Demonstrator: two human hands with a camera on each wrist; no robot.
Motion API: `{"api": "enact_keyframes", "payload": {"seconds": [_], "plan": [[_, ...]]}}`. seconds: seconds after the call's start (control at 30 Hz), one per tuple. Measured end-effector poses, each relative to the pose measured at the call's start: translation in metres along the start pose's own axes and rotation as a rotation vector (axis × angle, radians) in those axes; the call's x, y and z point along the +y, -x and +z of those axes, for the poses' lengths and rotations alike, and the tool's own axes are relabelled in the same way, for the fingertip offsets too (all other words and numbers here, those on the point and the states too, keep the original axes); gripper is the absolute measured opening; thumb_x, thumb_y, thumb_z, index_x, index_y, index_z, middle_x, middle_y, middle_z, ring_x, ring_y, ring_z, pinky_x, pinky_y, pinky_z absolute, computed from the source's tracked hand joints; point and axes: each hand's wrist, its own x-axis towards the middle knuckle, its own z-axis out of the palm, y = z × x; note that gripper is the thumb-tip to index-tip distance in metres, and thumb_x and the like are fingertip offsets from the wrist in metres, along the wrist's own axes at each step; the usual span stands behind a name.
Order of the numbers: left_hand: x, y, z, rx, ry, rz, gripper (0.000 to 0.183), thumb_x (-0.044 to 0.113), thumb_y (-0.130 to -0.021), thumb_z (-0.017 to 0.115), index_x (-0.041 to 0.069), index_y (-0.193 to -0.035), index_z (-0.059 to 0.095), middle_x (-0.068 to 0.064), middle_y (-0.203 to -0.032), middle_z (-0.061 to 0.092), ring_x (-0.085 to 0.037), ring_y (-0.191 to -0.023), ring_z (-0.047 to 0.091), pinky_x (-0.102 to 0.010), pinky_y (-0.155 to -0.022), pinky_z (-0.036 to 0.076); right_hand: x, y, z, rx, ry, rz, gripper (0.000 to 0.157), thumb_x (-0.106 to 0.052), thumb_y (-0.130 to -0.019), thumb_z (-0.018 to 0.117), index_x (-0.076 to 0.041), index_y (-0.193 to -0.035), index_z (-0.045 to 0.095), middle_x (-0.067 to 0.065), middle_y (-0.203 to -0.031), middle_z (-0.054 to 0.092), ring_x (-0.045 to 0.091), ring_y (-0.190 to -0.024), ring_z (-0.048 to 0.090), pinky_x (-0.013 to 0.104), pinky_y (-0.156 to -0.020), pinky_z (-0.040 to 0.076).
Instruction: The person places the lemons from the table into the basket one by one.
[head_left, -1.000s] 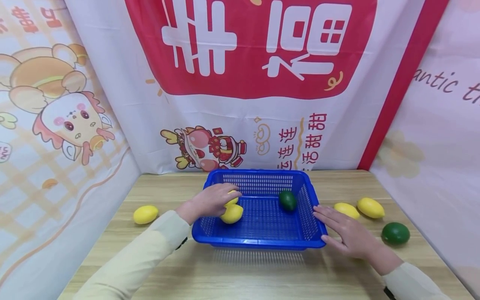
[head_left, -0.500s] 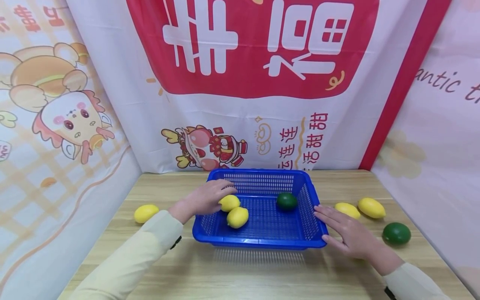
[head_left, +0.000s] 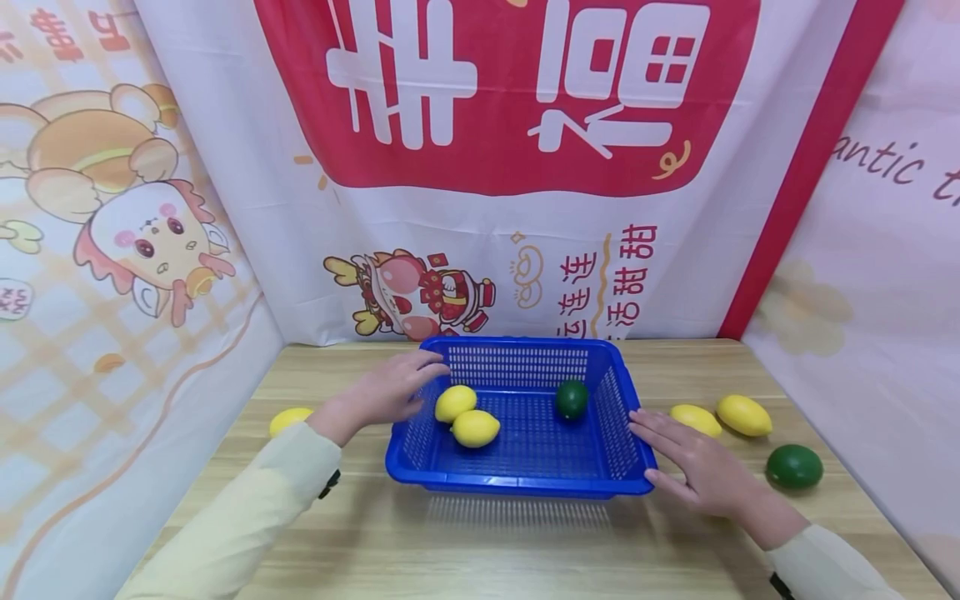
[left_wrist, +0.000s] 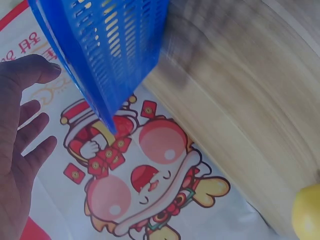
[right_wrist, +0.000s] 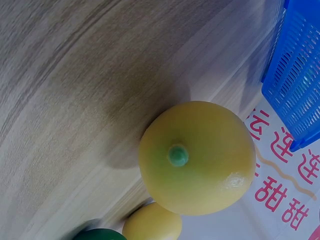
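Observation:
A blue plastic basket point(head_left: 517, 485) stands on the wooden table. Inside it, two lemons lie together at the left: one lemon point(head_left: 455, 403) farther back, the other lemon point(head_left: 476, 429) nearer. A dark green fruit point(head_left: 572, 400), perhaps a lime or avocado, rests in the basket's right part. My left hand point(head_left: 386, 389) hovers over the left rim with its fingers loosely bent, holding nothing; the left wrist view shows the hand point(left_wrist: 20, 130) apart from the basket wall point(left_wrist: 112, 55). My right hand point(head_left: 693, 462) rests straight fingers against the basket's right rim.
Left of the basket, a lemon point(head_left: 288, 420) is partly hidden by the left sleeve. To the right lie a lemon point(head_left: 696, 420), another lemon point(head_left: 743, 415) and a green fruit point(head_left: 794, 467). A printed cloth point(head_left: 495, 212) hangs behind the table point(head_left: 510, 558).
My left hand has let go of the lemon in the basket and drawn back left to the rim. The two lemons and the green fruit have rolled slightly. My right hand stays put.

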Motion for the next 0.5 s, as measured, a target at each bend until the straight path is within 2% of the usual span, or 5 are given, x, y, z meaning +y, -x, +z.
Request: {"api": "enact_keyframes", "payload": {"seconds": [0.17,0.4,0.5], "plan": [[-0.006,0.01,-0.005,0.024,0.007,-0.016,0.054,0.008,-0.08,0.079,0.003,-0.129,0.057,-0.018,-0.133,0.055,-0.034,-0.123,0.052,-0.047,-0.1,0.045,0.0,0.0,0.0,0.004,0.001,-0.006,0.059,-0.034,-0.089,0.068,-0.007,-0.139,0.053,0.007,-0.146,0.048,0.027,-0.132,0.045,0.02,-0.111,0.018],[-0.016,0.025,-0.008,0.104,0.025,0.015,0.057,0.003,-0.074,0.082,0.0,-0.126,0.058,-0.019,-0.13,0.057,-0.033,-0.12,0.054,-0.046,-0.099,0.047,0.001,0.0,0.0,-0.003,0.005,0.007,0.06,-0.035,-0.089,0.068,-0.008,-0.14,0.053,0.005,-0.146,0.047,0.026,-0.133,0.044,0.024,-0.111,0.023],[-0.021,0.035,-0.009,0.114,0.008,0.0,0.06,0.003,-0.073,0.082,0.0,-0.127,0.057,-0.019,-0.128,0.058,-0.034,-0.118,0.055,-0.047,-0.097,0.048,0.001,0.001,0.001,0.002,0.008,0.007,0.06,-0.035,-0.088,0.069,-0.008,-0.139,0.053,0.005,-0.146,0.047,0.025,-0.133,0.045,0.024,-0.11,0.023]]}}
